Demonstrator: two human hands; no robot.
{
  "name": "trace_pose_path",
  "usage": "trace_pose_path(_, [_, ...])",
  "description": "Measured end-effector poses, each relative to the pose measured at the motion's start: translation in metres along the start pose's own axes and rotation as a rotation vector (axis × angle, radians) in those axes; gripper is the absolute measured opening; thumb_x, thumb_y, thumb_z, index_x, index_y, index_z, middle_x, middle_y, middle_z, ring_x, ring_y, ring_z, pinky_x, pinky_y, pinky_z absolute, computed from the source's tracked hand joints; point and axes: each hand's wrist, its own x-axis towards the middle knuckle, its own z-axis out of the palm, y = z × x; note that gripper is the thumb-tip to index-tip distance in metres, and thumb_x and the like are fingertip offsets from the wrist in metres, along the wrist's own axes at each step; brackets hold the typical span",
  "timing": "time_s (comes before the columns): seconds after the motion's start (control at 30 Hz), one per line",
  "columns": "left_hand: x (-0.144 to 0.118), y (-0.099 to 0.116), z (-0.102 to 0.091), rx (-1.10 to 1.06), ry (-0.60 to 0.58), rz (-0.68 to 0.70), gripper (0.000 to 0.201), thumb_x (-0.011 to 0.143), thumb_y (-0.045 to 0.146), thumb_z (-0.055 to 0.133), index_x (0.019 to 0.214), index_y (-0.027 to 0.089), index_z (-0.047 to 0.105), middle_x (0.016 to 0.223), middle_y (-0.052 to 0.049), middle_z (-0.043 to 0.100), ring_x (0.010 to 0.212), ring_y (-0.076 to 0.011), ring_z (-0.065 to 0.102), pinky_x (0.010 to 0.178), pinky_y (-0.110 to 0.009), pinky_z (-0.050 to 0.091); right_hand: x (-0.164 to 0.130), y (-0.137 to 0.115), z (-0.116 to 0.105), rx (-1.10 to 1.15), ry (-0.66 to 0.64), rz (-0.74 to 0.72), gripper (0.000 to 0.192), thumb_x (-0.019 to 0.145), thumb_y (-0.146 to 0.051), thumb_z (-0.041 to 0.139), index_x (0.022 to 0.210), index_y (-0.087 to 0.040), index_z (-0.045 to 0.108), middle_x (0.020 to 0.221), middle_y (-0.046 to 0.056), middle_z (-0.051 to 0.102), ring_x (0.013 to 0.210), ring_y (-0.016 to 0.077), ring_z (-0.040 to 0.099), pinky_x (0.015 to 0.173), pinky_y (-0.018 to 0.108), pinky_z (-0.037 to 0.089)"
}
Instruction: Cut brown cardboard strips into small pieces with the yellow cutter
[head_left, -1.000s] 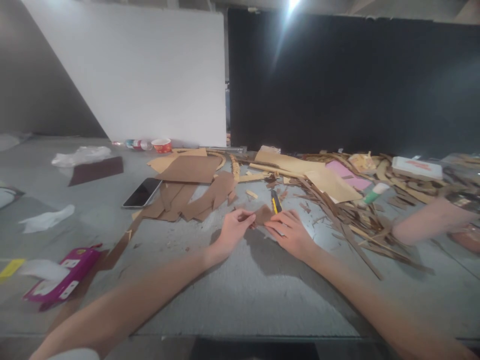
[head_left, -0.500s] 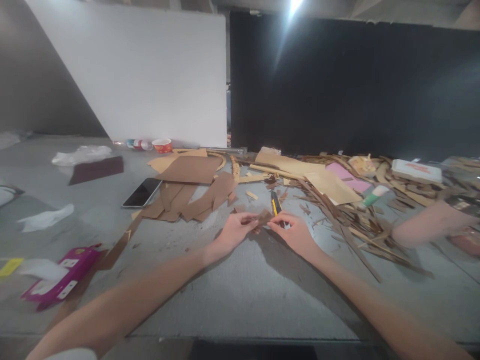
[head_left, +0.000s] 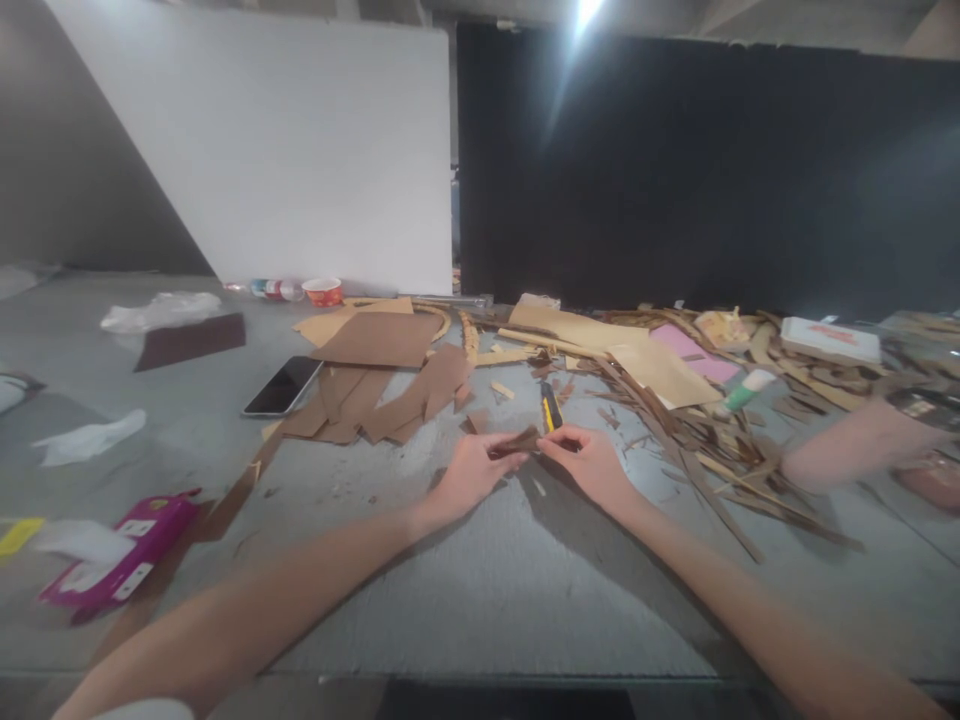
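Between my two hands, just above the grey table (head_left: 450,590), is a small piece of brown cardboard (head_left: 523,440). My left hand (head_left: 474,468) pinches it from the left, thumb on the near side. The fingertips of my right hand (head_left: 586,460) are closed on its right end. Right behind my right fingers lies a yellow and black utility knife (head_left: 551,407). Past my left hand are overlapping brown cardboard sheets (head_left: 412,400) and a small brown scrap (head_left: 475,420).
A phone (head_left: 283,386) lies left of the sheets, with a purple wipes pack (head_left: 127,560) nearer me. Cardboard strips (head_left: 720,480) are heaped on the right beside a green and white tube (head_left: 746,392). A paper bowl (head_left: 322,291) stands at the back. Another person's arm (head_left: 862,445) reaches in at right.
The cardboard piece has turned in my fingers; it faced me as a flat patch and now looks narrow and lengthwise. My left hand has shifted slightly around it.
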Motion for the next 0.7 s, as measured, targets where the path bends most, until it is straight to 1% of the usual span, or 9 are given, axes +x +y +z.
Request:
trace_pose_path(0.1, [-0.002, 0.000, 0.001, 0.023, 0.034, 0.013, 0.038, 0.089, 0.048, 0.084, 0.116, 0.021, 0.088, 0.095, -0.008, 0.086, 0.084, -0.0247, 0.077, 0.075, -0.033, 0.060, -0.001, -0.001, 0.001, 0.029, -0.004, 0.039, 0.036, 0.086, -0.058, 0.075, 0.081, -0.023, 0.080, 0.080, 0.005, 0.078, 0.076, 0.0227, 0.068, 0.071, 0.034, 0.051])
trace_pose_path(0.2, [-0.001, -0.001, 0.003, 0.002, 0.072, -0.049, 0.038, 0.090, 0.049, 0.082, 0.114, 0.020, 0.088, 0.087, -0.008, 0.084, 0.078, -0.0237, 0.077, 0.069, -0.032, 0.059, -0.002, -0.004, 0.002, 0.058, -0.005, 0.067, 0.036, 0.084, -0.058, 0.077, 0.081, -0.022, 0.081, 0.081, 0.005, 0.079, 0.076, 0.0226, 0.068, 0.072, 0.034, 0.051])
trace_pose_path(0.27, [-0.001, -0.001, 0.003, -0.011, 0.075, -0.071, 0.037, 0.090, 0.049, 0.082, 0.111, 0.019, 0.088, 0.087, -0.008, 0.084, 0.077, -0.0235, 0.077, 0.068, -0.031, 0.058, -0.002, -0.006, 0.002, 0.064, 0.002, 0.078, 0.036, 0.084, -0.058, 0.078, 0.080, -0.022, 0.081, 0.080, 0.005, 0.079, 0.075, 0.0223, 0.067, 0.072, 0.034, 0.051])
trace_pose_path(0.37, [-0.001, 0.002, 0.003, -0.001, 0.062, -0.059, 0.035, 0.091, 0.049, 0.080, 0.105, 0.018, 0.088, 0.084, -0.008, 0.083, 0.076, -0.0223, 0.076, 0.066, -0.029, 0.056, -0.002, -0.007, 0.002, 0.067, 0.008, 0.080, 0.037, 0.083, -0.059, 0.078, 0.079, -0.022, 0.081, 0.078, 0.005, 0.077, 0.073, 0.0213, 0.065, 0.069, 0.033, 0.049])
trace_pose_path(0.6, [-0.001, 0.003, 0.002, -0.005, 0.069, -0.034, 0.034, 0.093, 0.049, 0.078, 0.104, 0.019, 0.087, 0.081, -0.007, 0.082, 0.075, -0.0219, 0.075, 0.066, -0.029, 0.055, -0.001, -0.001, 0.004, 0.034, 0.023, 0.043, 0.039, 0.085, -0.061, 0.077, 0.079, -0.022, 0.080, 0.071, 0.003, 0.071, 0.066, 0.0190, 0.058, 0.062, 0.031, 0.044])
trace_pose_path(0.7, [-0.001, 0.001, 0.003, -0.012, 0.064, -0.035, 0.033, 0.093, 0.050, 0.077, 0.101, 0.019, 0.087, 0.081, -0.007, 0.082, 0.075, -0.0216, 0.075, 0.066, -0.029, 0.055, 0.001, 0.003, 0.005, 0.011, 0.048, -0.035, 0.040, 0.086, -0.062, 0.077, 0.080, -0.022, 0.078, 0.082, 0.005, 0.073, 0.072, 0.0197, 0.060, 0.066, 0.032, 0.045])
